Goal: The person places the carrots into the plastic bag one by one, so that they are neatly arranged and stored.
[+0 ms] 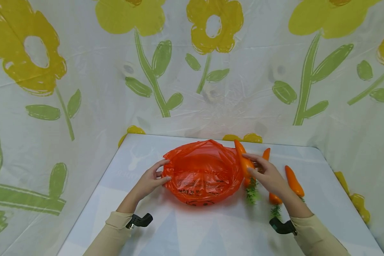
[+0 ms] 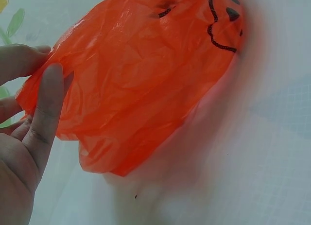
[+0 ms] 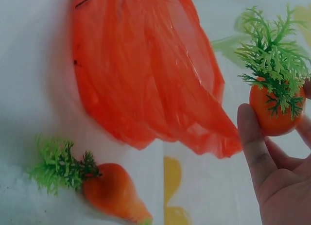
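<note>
A translucent red plastic bag [image 1: 198, 195] with black printing stands open-mouthed in the middle of the table. At its left rim my left hand [image 1: 150, 179] pinches the plastic between thumb and fingers, as the left wrist view also shows around the bag [image 2: 131, 84]. My right hand [image 1: 270, 176] holds an orange carrot [image 1: 245, 164] with green leaves at the bag's right edge, its tip pointing away. Those leafy tops [image 3: 277, 55] face the right wrist camera. Another carrot [image 1: 275, 198] lies under my right wrist, partly hidden by the hand.
Farther right, one more carrot [image 1: 293, 182] lies on the white table [image 1: 185, 231]. A white curtain [image 1: 243, 92] with yellow flowers surrounds the table at the back and sides. The table's back edge runs just behind the bag.
</note>
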{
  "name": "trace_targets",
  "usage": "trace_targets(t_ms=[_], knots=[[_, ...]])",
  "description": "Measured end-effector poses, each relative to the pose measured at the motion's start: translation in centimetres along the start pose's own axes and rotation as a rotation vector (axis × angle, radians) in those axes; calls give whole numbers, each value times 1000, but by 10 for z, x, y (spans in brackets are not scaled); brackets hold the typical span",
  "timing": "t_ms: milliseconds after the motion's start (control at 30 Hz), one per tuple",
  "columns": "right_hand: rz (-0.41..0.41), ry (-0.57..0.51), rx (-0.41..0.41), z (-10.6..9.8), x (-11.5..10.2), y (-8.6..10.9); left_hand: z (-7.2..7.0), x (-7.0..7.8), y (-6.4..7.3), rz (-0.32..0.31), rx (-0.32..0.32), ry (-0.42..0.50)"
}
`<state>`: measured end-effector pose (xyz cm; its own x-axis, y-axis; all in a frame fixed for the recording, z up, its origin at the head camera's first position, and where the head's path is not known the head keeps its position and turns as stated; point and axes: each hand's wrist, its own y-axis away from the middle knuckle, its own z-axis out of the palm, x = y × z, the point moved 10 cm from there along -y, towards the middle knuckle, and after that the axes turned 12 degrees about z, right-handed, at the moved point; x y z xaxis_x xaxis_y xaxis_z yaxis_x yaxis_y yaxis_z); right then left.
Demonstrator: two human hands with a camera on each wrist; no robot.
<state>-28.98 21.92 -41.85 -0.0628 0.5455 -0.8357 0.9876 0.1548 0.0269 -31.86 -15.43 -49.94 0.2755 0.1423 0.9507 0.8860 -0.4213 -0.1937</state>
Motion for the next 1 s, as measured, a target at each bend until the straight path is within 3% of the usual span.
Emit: trace_targets(t_ms=[333,567,1000], knots=[[17,-23,-44,13,-3,-5,4,-1,-2,2,-7,28],[-35,-44,-76,25,-7,-9,5,-2,-3,6,-9,24],[-26,-39,-78,42,-10,-16,8,-2,-2,-6,-17,24]])
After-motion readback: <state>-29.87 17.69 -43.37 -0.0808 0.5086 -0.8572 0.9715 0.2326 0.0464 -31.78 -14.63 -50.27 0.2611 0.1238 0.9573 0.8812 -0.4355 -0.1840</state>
